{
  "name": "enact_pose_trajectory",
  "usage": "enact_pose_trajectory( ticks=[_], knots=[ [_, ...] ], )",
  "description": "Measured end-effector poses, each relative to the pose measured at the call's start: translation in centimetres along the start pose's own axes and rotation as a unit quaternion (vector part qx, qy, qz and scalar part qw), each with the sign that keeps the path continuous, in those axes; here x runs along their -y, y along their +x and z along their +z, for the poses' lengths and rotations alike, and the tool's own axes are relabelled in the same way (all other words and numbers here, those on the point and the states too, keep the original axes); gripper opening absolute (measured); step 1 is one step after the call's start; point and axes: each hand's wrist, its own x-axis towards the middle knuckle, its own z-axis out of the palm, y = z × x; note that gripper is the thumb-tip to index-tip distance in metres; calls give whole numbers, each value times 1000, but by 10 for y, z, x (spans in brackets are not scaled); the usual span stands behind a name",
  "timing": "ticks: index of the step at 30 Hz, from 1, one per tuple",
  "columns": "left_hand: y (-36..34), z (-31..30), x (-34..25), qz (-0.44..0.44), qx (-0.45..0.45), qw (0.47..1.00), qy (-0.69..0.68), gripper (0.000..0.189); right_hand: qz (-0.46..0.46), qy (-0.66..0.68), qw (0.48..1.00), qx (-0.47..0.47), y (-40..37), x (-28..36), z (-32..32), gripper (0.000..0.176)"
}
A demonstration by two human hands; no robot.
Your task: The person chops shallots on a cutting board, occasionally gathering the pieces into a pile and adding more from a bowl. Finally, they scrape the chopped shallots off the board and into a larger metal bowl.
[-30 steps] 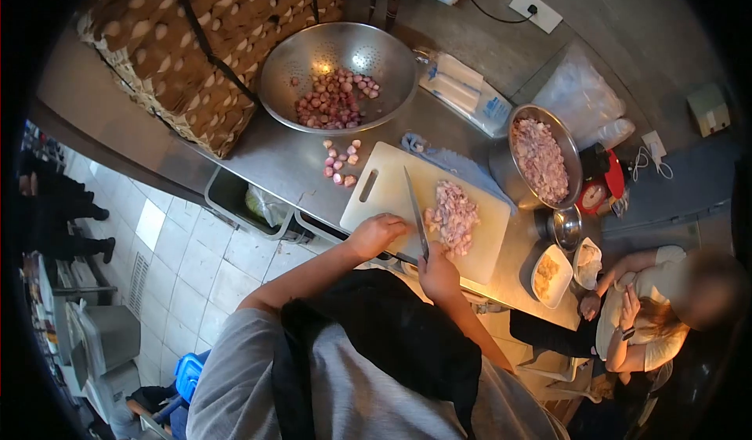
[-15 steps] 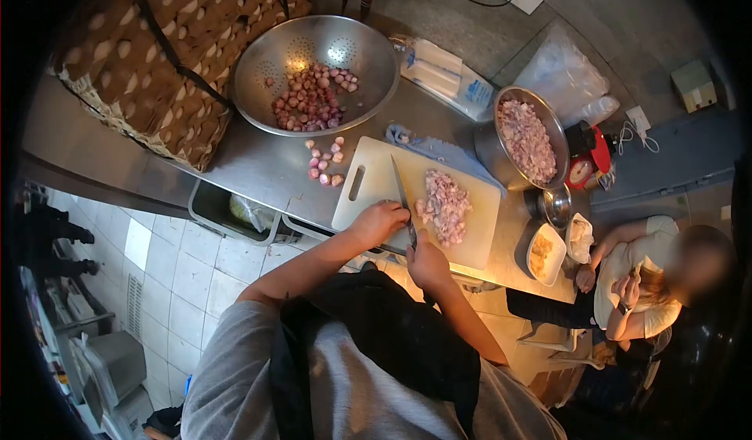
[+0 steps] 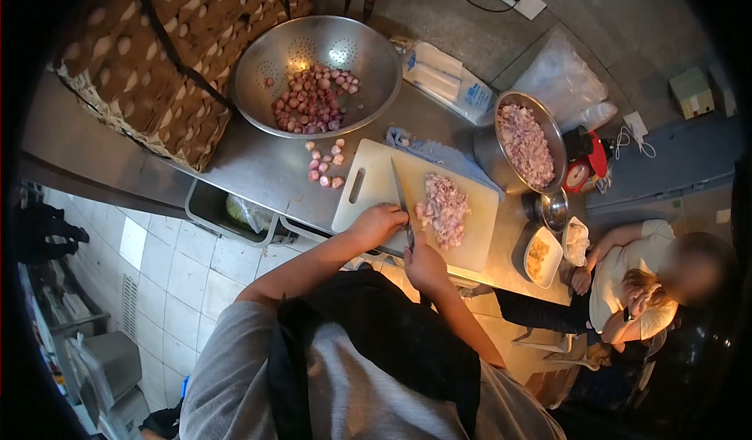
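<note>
Gripping the knife (image 3: 401,197) by its handle, your right hand (image 3: 425,264) is closed tight at the near edge of the cutting board (image 3: 368,193), with the blade pointing away from you across the white surface. Your left hand (image 3: 377,224) sits just beside the blade on its left, fingers curled under into a loose fist against the board; whether anything lies beneath them is hidden. Just to the right of the blade lies the chopped pile (image 3: 445,209) of pink pieces, on the board's middle. A blue cloth (image 3: 439,156) shows past the board's far edge. A few whole peeled shallots (image 3: 325,164) lie loose on the steel bench (image 3: 251,162), near the board's handle slot. Beyond them stands a colander (image 3: 270,64) with more shallots inside, and stacked egg trays (image 3: 141,56) are to its left. To the right, a metal pot (image 3: 489,154) holds chopped pieces. Another person (image 3: 627,271) sits low at the bench's right end.
</note>
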Motion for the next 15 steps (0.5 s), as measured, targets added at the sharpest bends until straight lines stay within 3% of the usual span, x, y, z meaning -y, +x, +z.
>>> enact_pose_trajectory(
  ticks=[6,15],
  knots=[
    [0,0,3,13,-9,1000,20,14,-44,-27,999,5,3,-4,-8,36],
    [0,-3,0,12,-6,1000,8,11,-18,-13,1000,-3,9,1,4,36]
  ],
)
